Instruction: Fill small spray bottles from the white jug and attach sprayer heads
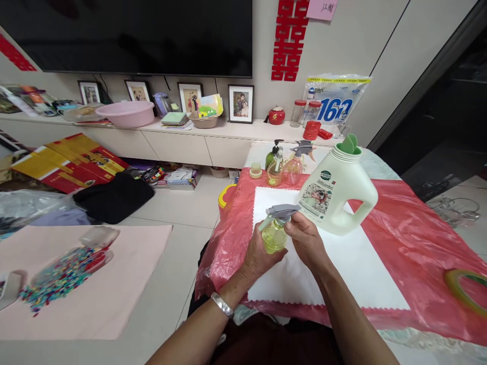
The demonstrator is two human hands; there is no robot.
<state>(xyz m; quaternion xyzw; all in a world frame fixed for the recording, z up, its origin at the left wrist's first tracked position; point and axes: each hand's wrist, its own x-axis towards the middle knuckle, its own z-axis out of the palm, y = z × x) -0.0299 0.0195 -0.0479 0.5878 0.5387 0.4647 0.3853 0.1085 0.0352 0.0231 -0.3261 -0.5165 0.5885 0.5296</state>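
Observation:
My left hand (261,258) wraps round the body of a small yellow-green spray bottle (274,234), held just above the white cloth (353,268). My right hand (306,238) pinches the bottle's neck right under its grey trigger head (280,211). Close behind stands a large pale green jug (338,195) with a green funnel (349,144) in its mouth. Further back on the table stand three more small bottles: a dark green pump bottle (272,154), a clear yellowish sprayer (275,170) and a pink sprayer (293,170).
A red plastic sheet (411,238) covers the table. A tape roll (466,289) lies at its right. A small jar (255,170) sits at the back left corner. To the left, coloured beads (61,276) spill on a pink board. A pink basin (127,112) rests on the low cabinet.

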